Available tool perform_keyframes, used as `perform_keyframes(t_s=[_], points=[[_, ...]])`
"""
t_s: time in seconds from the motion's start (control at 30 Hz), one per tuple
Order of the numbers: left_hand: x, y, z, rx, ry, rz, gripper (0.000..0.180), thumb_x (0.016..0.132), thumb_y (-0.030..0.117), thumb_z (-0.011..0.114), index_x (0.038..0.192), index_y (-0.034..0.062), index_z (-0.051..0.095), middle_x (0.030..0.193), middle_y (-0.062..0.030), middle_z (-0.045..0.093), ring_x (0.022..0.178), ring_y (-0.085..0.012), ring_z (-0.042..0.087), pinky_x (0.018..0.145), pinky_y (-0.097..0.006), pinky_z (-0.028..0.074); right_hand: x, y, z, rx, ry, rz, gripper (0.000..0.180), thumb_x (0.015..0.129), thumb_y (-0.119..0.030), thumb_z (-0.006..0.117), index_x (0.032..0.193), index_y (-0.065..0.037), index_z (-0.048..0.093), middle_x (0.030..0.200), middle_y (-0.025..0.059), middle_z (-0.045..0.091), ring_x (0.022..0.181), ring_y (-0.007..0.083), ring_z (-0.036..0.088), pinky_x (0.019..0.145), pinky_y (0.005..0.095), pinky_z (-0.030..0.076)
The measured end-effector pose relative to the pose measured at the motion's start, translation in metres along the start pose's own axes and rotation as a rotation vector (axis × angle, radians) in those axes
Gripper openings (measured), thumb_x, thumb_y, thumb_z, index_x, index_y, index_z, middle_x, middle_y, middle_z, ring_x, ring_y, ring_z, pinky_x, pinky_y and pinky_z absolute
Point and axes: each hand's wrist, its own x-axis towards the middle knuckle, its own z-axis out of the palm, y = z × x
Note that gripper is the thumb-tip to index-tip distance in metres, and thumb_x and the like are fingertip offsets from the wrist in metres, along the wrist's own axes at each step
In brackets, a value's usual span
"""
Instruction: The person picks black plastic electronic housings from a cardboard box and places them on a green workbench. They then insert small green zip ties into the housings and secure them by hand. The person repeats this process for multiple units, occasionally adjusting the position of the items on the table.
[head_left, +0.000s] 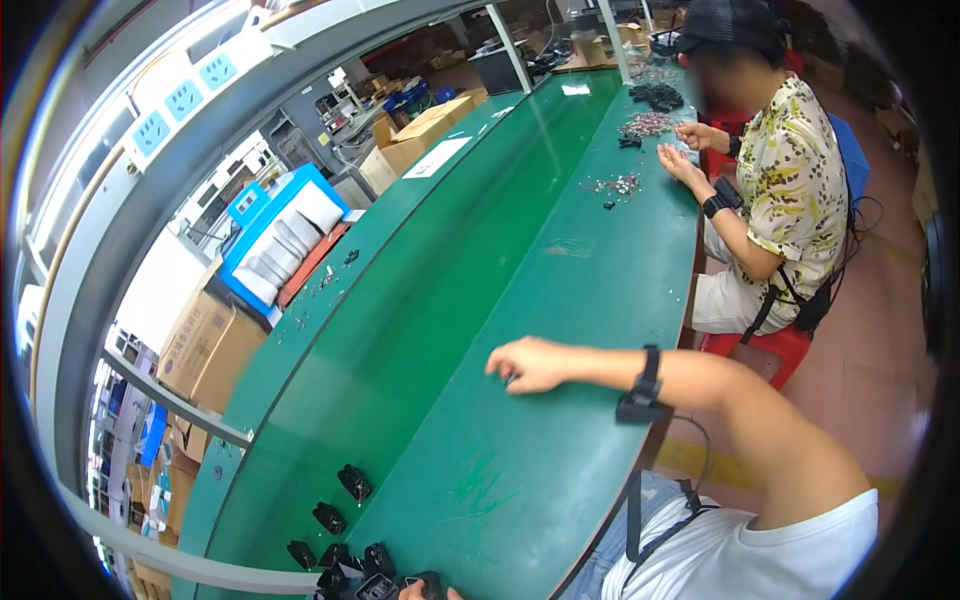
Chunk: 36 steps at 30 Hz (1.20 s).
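Observation:
My right hand (530,366) reaches over the green tabletop with its fingers curled down. A small dark bit shows under the fingertips, too hidden to name. At the bottom edge my left hand (428,592), mostly cut off by the frame, has its fingers around a black plastic housing (431,579). Beside it lies a cluster of similar black housings (377,560), some with hollow insides showing. Two more, one a black housing (354,482) and one a black case (328,517), lie apart on the green strip farther from me.
Green scratch marks (478,490) run over the tabletop (560,300) near me. Along the bench a co-worker (790,190) sits with both hands over piles of small wired parts (645,125). Cardboard boxes (205,345) and a blue machine (285,240) stand beyond the bench, behind a metal frame.

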Motion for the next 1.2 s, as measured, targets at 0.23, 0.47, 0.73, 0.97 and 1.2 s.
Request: perform_keyframes(t_s=[0.23, 0.47, 0.73, 0.97, 1.2], points=[[0.015, 0.034, 0.011, 0.015, -0.060, -0.113, 0.042, 0.074, 0.021, 0.080, 0.110, 0.0100, 0.060, 0.118, -0.0186, 0.049, 0.105, -0.0401, 0.054, 0.086, -0.047, 0.048, 0.027, -0.070, 0.077, 0.023, -0.111, -0.196, 0.024, 0.077, -0.011, 0.066, 0.100, -0.006, 0.064, 0.104, 0.0130, 0.064, 0.099, 0.0310, 0.064, 0.082, 0.0430, 0.053], [0.027, 0.048, 0.020, -0.250, -0.070, -0.128, 0.039, 0.078, 0.017, 0.078, 0.106, 0.0017, 0.055, 0.098, -0.0147, 0.058, 0.090, -0.0302, 0.059, 0.083, -0.039, 0.050, 0.026, -0.061, 0.083, 0.237, -0.151, -0.212, 0.028, 0.080, -0.002, 0.058, 0.106, -0.003, 0.068, 0.102, 0.0157, 0.070, 0.093, 0.0278, 0.068, 0.081, 0.0419, 0.054], [0.084, 0.095, 0.060, -0.676, -0.305, -0.107, 0.027, 0.091, 0.014, 0.071, 0.105, 0.0010, 0.053, 0.086, -0.0035, 0.056, 0.074, -0.0099, 0.052, 0.067, -0.024, 0.045, 0.021, -0.059, 0.068, 0.616, -0.146, -0.063, 0.019, 0.083, -0.002, 0.064, 0.101, 0.002, 0.068, 0.095, 0.0125, 0.072, 0.068, 0.0174, 0.071, 0.062, 0.0312, 0.058], [0.103, 0.098, 0.091, -0.610, -0.295, 0.060, 0.033, 0.088, 0.017, 0.073, 0.109, 0.0007, 0.053, 0.099, -0.0110, 0.059, 0.088, -0.0196, 0.059, 0.079, -0.030, 0.048, 0.015, -0.066, 0.070, 0.804, -0.188, 0.062, 0.013, 0.084, -0.008, 0.071, 0.091, 0.003, 0.067, 0.082, 0.0090, 0.069, 0.069, 0.0144, 0.069, 0.061, 0.0274, 0.057], [0.101, 0.096, 0.103, -0.656, -0.311, 0.043, 0.041, 0.087, 0.024, 0.073, 0.114, -0.0029, 0.056, 0.112, -0.0189, 0.056, 0.102, -0.0298, 0.057, 0.092, -0.040, 0.046, 0.003, -0.068, 0.083, 0.725, -0.225, -0.005, 0.018, 0.085, -0.016, 0.073, 0.092, -0.001, 0.069, 0.086, 0.0075, 0.072, 0.078, 0.0132, 0.069, 0.069, 0.0286, 0.055]])
